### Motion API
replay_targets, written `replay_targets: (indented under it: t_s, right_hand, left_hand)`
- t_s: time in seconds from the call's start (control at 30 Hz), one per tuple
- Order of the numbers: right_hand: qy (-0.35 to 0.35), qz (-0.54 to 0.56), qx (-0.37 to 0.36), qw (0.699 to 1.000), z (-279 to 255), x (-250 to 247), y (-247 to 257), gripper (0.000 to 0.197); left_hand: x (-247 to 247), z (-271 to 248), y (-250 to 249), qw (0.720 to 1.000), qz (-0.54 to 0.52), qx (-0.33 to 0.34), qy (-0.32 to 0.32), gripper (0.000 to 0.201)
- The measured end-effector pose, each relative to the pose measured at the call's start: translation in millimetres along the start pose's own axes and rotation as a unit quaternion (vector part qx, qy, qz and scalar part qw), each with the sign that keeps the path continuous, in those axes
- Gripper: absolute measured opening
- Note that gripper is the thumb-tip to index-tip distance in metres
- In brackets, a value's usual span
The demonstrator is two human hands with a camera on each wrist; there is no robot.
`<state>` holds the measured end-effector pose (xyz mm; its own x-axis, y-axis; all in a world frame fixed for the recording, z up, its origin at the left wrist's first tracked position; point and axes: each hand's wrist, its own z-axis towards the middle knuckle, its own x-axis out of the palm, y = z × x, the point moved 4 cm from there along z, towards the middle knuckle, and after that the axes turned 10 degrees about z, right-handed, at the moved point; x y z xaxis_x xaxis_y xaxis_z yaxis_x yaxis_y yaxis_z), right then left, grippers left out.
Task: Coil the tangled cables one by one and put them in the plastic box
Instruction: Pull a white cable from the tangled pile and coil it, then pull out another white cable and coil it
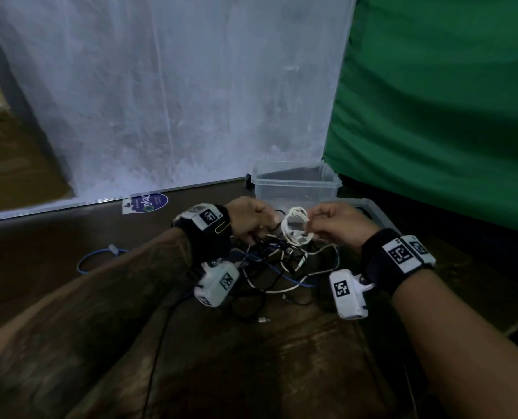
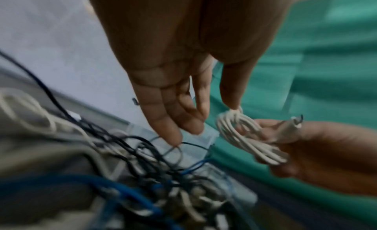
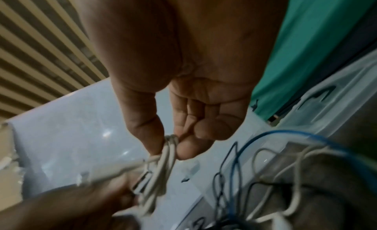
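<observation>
A white cable [image 1: 294,226] wound into a small coil hangs between my two hands above the table. My right hand [image 1: 319,220] pinches one end of the coil [image 3: 169,154] between thumb and fingers [image 3: 170,148]. My left hand [image 1: 251,220] has its fingers fairly straight, and only the thumb tip touches the coil's other end [image 2: 234,111]. A white plug [image 2: 293,124] sticks out by the right hand [image 2: 306,153]. Under the hands lies the tangle [image 1: 282,267] of black, white and blue cables. The clear plastic box [image 1: 297,179] stands open just beyond them.
The box's lid [image 1: 375,213] lies to the right of the hands. A blue cable loop [image 1: 91,261] trails left from the tangle. A round sticker [image 1: 146,204] is on the table near a white sheet [image 1: 176,101]. Green cloth [image 1: 433,116] hangs at the right.
</observation>
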<state>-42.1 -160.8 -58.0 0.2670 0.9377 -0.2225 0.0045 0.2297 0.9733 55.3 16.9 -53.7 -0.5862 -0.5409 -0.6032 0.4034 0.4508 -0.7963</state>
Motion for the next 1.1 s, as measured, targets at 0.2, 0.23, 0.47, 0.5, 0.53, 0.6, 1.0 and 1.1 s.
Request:
replay_targets:
  t_s: [0.2,0.23,0.47,0.5,0.53,0.6,1.0,1.1]
  right_hand:
    - [-0.107,-0.127,0.108,0.980,-10,-74,-34,0.005]
    - [-0.123,-0.135,0.131,0.974,-14,-85,-41,0.006]
    - [-0.123,-0.177,0.233,0.948,-29,-105,-74,0.011]
    - [-0.125,-0.177,0.236,0.947,-29,-105,-75,0.013]
    - [-0.113,-0.202,0.242,0.942,-28,-106,-74,0.018]
    - [-0.121,-0.262,0.220,0.932,-25,-109,-62,0.025]
    - [0.023,-0.085,-0.127,0.988,14,56,66,0.017]
    - [0.084,-0.079,-0.138,0.984,18,91,78,0.010]
  left_hand:
    - [-20,-5,19,0.902,0.431,-0.011,0.024,0.018]
    - [-18,-7,22,0.883,0.467,-0.024,0.039,0.023]
    - [-12,-3,43,0.887,0.452,-0.076,0.062,0.030]
    - [-15,-3,40,0.890,0.448,-0.066,0.052,0.028]
    - [-18,-2,37,0.892,0.447,-0.053,0.044,0.026]
    - [-29,-2,34,0.904,0.425,-0.040,0.011,0.018]
    - [-76,-18,-27,0.965,0.134,0.134,-0.182,0.021]
    - [-92,-27,-48,0.951,0.167,0.171,-0.196,0.011]
